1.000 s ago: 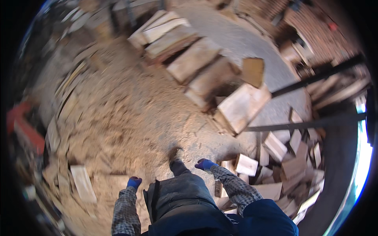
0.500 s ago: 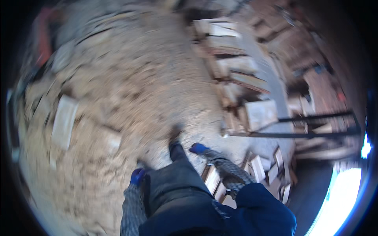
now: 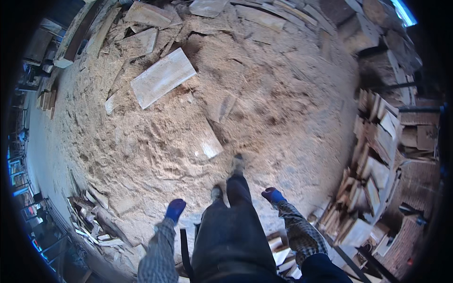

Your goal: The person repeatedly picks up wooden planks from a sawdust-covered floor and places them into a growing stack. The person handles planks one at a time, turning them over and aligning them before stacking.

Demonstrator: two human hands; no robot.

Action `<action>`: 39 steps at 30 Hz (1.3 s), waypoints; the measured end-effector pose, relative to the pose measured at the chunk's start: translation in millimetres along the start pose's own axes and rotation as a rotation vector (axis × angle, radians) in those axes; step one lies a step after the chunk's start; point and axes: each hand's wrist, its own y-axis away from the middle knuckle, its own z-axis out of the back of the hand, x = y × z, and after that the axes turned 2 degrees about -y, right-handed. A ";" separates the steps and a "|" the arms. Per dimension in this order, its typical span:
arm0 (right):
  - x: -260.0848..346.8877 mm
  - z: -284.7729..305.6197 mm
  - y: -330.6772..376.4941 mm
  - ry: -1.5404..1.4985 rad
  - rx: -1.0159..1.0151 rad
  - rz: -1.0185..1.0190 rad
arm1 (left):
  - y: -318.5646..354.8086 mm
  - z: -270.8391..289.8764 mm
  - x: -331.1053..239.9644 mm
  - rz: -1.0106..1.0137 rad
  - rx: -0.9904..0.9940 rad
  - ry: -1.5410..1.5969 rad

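My left hand (image 3: 175,210), in a blue glove, hangs beside my left thigh. Its fingers are curled together, and nothing shows in them. On the other side, my right hand (image 3: 272,195) is held forward of my right leg, also gloved in blue. That hand is closed like a loose fist with no object visible in it. Neither hand touches anything. Below and ahead spreads the sawdust-covered ground (image 3: 160,141). A pale rectangular board (image 3: 163,78) lies on it farther forward. Nearer my feet, a smaller pale piece (image 3: 210,147) sits partly buried.
At the right stands a long row of stacked wood offcuts (image 3: 363,188) along a rail. Scrap wood (image 3: 101,231) is heaped at the lower left. A thick beam (image 3: 75,37) lies at the upper left, and several slabs (image 3: 259,18) line the far edge.
My view has swung to the left, so the wood row now sits farther right and the pale board lies ahead. My legs have stepped on. Both hands still carry nothing visible.
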 end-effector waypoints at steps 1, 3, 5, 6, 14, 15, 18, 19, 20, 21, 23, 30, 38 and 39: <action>10.3 3.4 -11.9 -0.012 0.010 -0.068 | -30.9 -2.2 -41.9 0.483 -0.086 0.552; 50.8 -12.1 -78.6 -0.001 -0.006 -0.006 | -88.4 -23.7 -70.4 0.994 -0.187 1.127; 75.6 -42.5 -156.4 0.039 0.006 0.119 | -112.5 -72.5 -66.4 1.012 -0.123 1.136; 77.0 -57.1 -199.5 0.069 0.008 0.206 | -124.2 -106.2 -67.2 0.996 -0.051 1.110; 238.0 -164.9 -384.6 -0.109 -0.057 0.393 | -187.5 -165.3 -40.8 0.994 0.091 1.258; 240.2 -176.6 -408.8 -0.071 -0.104 0.412 | -195.7 -150.1 -30.5 0.998 0.039 1.317; 232.8 -186.8 -455.7 -0.203 -0.044 0.328 | -194.1 -126.1 -1.7 1.048 -0.208 1.589; 222.3 -176.7 -467.0 -0.288 -0.026 0.256 | -196.1 -118.4 9.2 1.246 -0.309 1.743; 258.1 -182.4 -413.3 -0.288 0.201 0.051 | -184.0 -107.9 23.8 1.492 -0.495 1.856; 238.3 -215.6 -410.2 -0.266 0.332 0.111 | -160.7 -118.7 38.0 1.613 -0.598 1.852; 265.8 -230.0 -341.7 -0.123 0.402 0.437 | -128.1 -142.1 58.7 1.669 -0.742 2.013; 295.8 -210.6 -162.1 -0.271 0.627 0.588 | -113.9 -3.0 13.1 1.751 -0.944 1.755; 341.3 -259.0 -143.5 -1.005 0.967 -0.140 | -88.1 98.5 -1.1 1.677 -0.949 1.042; 344.5 -263.7 -140.6 -1.073 0.995 -0.195 | -97.0 100.7 3.9 1.615 -0.933 1.167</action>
